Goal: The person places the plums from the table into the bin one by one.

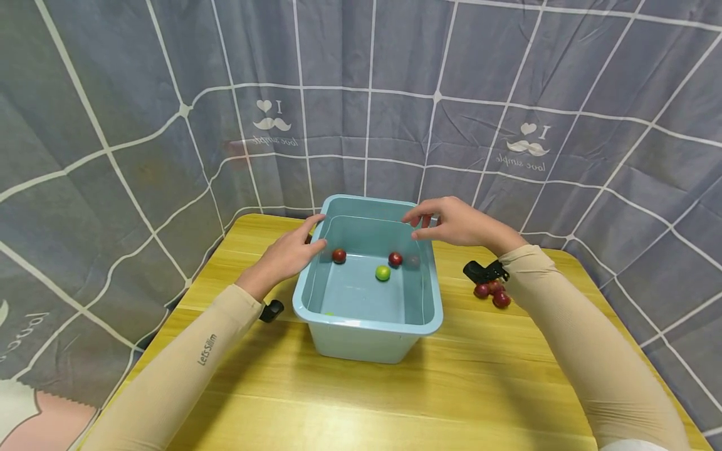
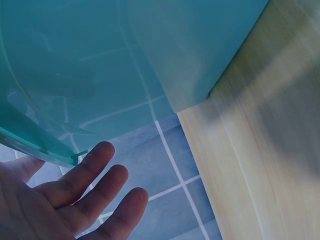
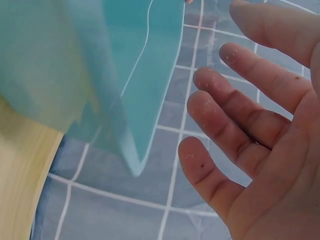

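A light-blue plastic tub (image 1: 369,324) stands on the wooden table. On its floor lie two small dark-red round fruits, one red fruit (image 1: 339,255) at the left and another red fruit (image 1: 395,259) towards the right. A small green lime-like fruit (image 1: 383,272) sits near the second one. My left hand (image 1: 290,252) is at the tub's left rim, thumb and fingers spread loosely about it. Over the far right corner hovers my right hand (image 1: 454,220), its fingers slightly bent and nothing between them; the right wrist view shows the palm apart from the rim.
To the right of the tub, several dark-red fruits (image 1: 501,299) lie together on the table (image 1: 361,401), partly hidden by the black wrist camera (image 1: 484,272). A grey curtain (image 1: 338,125) with white lines hangs behind and at both sides of the table.
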`<state>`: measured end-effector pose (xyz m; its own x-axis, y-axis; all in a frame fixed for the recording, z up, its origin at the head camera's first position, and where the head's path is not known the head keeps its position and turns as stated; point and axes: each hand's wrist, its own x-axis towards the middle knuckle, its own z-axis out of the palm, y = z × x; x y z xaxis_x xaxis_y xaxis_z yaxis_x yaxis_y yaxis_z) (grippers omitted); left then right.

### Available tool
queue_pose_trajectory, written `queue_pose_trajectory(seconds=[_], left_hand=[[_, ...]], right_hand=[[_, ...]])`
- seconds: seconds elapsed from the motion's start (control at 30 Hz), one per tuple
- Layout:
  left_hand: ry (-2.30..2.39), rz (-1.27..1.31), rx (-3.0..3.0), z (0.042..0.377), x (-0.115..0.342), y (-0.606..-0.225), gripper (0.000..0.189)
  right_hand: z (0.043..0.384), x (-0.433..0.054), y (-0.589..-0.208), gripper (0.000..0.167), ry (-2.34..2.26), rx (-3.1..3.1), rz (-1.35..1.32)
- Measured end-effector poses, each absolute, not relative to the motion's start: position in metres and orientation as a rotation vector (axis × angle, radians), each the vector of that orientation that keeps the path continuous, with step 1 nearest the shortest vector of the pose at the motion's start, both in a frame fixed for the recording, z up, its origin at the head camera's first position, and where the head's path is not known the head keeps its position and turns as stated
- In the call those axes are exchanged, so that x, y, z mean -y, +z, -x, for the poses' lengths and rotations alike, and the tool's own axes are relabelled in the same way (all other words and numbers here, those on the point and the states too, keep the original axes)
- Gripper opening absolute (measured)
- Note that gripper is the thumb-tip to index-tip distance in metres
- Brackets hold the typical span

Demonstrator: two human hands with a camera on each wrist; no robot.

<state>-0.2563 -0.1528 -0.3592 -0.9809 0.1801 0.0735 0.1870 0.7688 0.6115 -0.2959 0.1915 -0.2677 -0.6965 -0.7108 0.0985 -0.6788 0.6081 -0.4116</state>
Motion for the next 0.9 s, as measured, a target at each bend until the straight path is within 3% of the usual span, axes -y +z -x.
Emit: queue_pose_trajectory(seconds=[0.9], left_hand=[[-1.021, 0.292, 2.953, 0.258, 0.153, -0.36, 0.066]], right_hand=[[0.258, -0.296, -0.302, 0.034, -0.824, -2.881, 0.858]])
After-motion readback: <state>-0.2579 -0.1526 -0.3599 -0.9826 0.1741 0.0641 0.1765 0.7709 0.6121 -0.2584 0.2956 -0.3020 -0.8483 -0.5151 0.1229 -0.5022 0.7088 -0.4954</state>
